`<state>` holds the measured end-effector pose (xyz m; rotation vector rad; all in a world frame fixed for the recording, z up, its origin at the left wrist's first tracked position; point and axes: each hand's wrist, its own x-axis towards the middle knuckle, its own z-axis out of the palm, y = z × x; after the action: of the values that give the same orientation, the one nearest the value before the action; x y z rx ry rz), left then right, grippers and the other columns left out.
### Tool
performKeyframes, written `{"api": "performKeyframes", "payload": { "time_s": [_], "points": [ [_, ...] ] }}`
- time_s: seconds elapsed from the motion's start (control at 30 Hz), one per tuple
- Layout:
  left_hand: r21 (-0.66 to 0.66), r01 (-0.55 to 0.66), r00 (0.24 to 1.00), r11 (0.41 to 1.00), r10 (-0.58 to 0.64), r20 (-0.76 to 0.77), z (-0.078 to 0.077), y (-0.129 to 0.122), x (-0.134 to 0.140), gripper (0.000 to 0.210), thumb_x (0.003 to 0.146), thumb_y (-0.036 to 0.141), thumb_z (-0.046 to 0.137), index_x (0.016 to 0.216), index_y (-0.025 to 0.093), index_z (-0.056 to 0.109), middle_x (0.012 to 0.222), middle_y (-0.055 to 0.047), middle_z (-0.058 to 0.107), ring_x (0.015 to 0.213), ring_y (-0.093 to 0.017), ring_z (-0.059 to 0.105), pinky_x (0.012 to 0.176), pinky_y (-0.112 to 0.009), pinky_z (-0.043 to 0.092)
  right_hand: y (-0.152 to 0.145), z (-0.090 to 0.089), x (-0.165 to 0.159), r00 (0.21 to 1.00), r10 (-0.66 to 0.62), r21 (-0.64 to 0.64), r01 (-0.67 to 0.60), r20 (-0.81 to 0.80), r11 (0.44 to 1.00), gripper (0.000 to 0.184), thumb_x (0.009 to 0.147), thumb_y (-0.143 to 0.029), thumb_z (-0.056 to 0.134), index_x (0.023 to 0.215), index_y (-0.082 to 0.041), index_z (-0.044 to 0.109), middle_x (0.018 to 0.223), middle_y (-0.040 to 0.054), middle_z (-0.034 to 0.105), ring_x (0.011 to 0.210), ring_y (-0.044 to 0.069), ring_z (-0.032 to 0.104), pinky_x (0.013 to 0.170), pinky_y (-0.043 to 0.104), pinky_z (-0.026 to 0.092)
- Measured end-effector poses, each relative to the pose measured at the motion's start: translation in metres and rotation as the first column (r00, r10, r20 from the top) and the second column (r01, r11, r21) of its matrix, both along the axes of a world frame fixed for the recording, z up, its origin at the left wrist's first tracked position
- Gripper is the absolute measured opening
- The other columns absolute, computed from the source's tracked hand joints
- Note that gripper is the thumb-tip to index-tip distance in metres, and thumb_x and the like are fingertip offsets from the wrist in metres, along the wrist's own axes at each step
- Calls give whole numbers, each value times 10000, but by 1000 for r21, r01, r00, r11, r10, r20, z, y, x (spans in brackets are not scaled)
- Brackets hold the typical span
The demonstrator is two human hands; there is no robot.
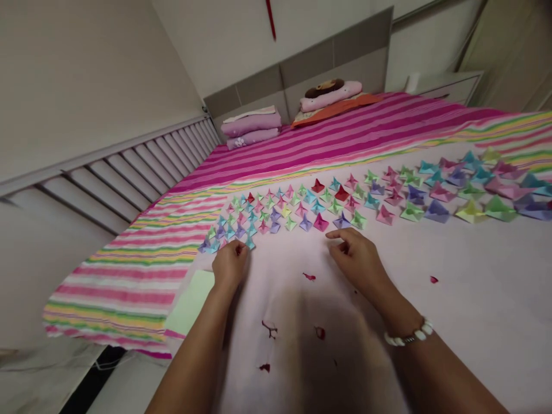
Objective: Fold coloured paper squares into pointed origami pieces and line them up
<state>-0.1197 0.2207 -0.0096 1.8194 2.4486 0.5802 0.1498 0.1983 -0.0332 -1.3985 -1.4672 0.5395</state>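
Rows of small folded paper boats [301, 210] in pink, blue, green, purple, yellow and red spread across a pale sheet [302, 253]. At their near left end is my left hand [230, 264], its fingers curled closed right beside a blue paper boat [250, 242]; whether it grips anything is hidden. Over the sheet just in front of a purple paper boat [342, 221] hovers my right hand [356, 253]. Its bent fingers are apart, with nothing visible between them. A beaded bracelet [409, 333] circles the right wrist.
Dark red scraps [319, 332] are scattered over the near part of the sheet. Light green paper [192, 302] lies by my left forearm. The bed has a striped cover [125, 270], a left side rail [142, 164], and folded bedding [254, 126] near the headboard [336, 60].
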Motion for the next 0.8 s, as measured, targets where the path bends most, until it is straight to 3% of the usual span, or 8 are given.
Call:
{"api": "performKeyframes", "payload": {
  "time_s": [0.33,0.47,0.57,0.67,0.73,0.8],
  "points": [
    [-27,-16,1000,1000,15,-13,-10,12,-2,150,779,306,558,751,227,682,793,-74,728,804,-275,654,603,-313,386,-1,2,0,1000,15,-17,-15,9,1000,290,692,-234,494,877,-131,692,815,96,671,525,168,543,534,320,422],
    [15,19,996,1000,-20,81,2,4,-11,237,774,395,575,850,207,699,805,-78,732,782,-260,665,623,-315,438,-1,1,1,1000,21,4,-21,9,1000,257,686,-227,509,854,-154,689,828,84,683,504,152,522,532,314,424],
    [64,73,977,995,-84,194,23,-12,-32,323,818,440,498,859,187,695,834,-58,739,760,-205,681,673,-287,490,-1,1,2,1000,15,12,-15,-20,1000,239,687,-237,527,848,-161,686,842,82,686,514,152,526,535,312,424],
    [122,55,965,991,-84,247,37,-41,-59,403,783,519,511,871,169,691,933,-84,744,890,-239,686,779,-317,513,-2,2,2,999,10,6,-9,-46,1000,244,689,-255,537,857,-160,686,855,84,690,523,155,536,546,317,429],
    [138,26,964,990,-61,258,35,-65,-73,457,731,565,550,918,174,696,1048,-110,735,1006,-282,666,871,-375,503,-3,3,1,998,21,0,-21,-52,1000,250,694,-271,543,864,-158,687,862,87,693,528,158,547,554,321,433],
    [139,8,965,990,-44,259,22,-89,-81,493,666,580,609,940,181,701,1182,-140,693,1136,-322,613,958,-424,467,-4,6,0,998,36,-3,-36,-58,999,252,699,-286,549,867,-158,687,862,89,695,536,163,558,558,324,436]
  ]
}}
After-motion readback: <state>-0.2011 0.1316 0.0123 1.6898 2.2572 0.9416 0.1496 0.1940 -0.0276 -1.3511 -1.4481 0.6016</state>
